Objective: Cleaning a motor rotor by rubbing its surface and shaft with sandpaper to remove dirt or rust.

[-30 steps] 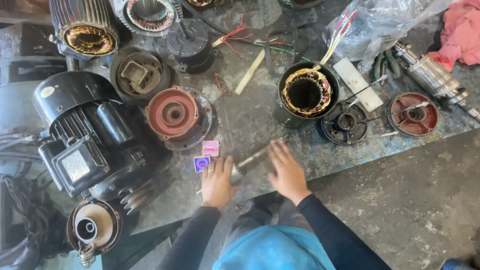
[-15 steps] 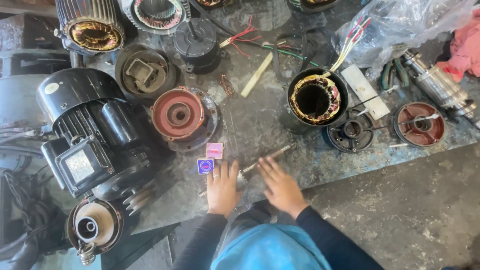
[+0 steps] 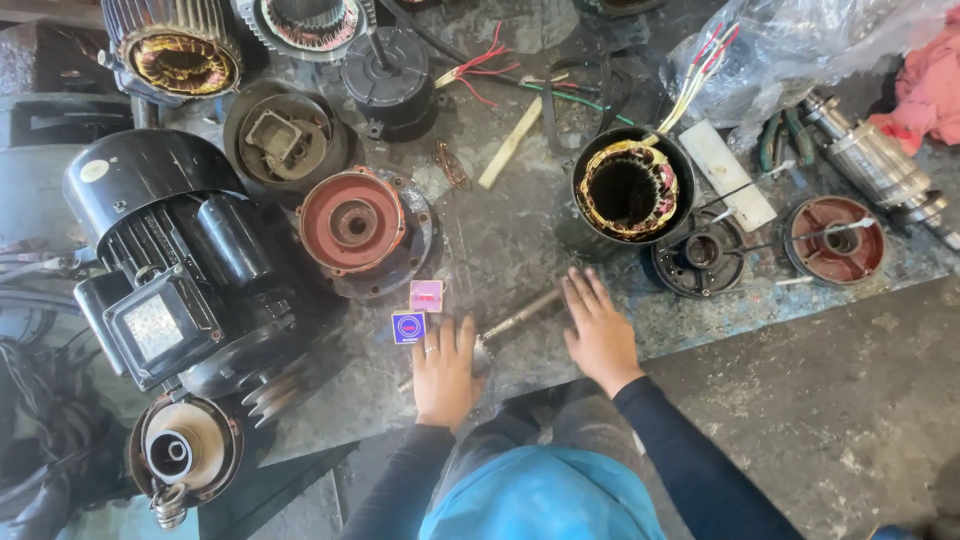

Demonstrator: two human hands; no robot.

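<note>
Your left hand (image 3: 445,370) lies palm down on the bench (image 3: 500,240) at about 6 o'clock in the view, its grip flat and spread, closed on nothing. Its fingertips sit just beside a small blue square box (image 3: 408,327), which touches a pink square box (image 3: 427,295) at its 1 o'clock. Your right hand (image 3: 600,335) rests flat too, fingers apart and pointing toward 11 o'clock, holding nothing.

Between your two hands a slim metal shaft (image 3: 520,315) lies on the bench, running from 7 to 1 o'clock; its lower end sits against your left hand, and its upper end stops just beside your right fingertips. Whether either hand actually presses on it, you cannot tell from here.

At 12 o'clock from your right hand stands a black stator housing (image 3: 628,190) with copper windings and coloured leads rising out toward 1 o'clock. At its 4 o'clock lies a black end cap (image 3: 700,255), and further toward 3 o'clock a red end cap (image 3: 835,238). A white flat bar (image 3: 727,174) lies between the stator and a pair of green-handled pliers (image 3: 785,135).

At 11 o'clock from your left hand sits a red end bell (image 3: 352,222), face up. At 9 o'clock a large black electric motor (image 3: 170,260) lies on its side, well apart from both hands.
</note>
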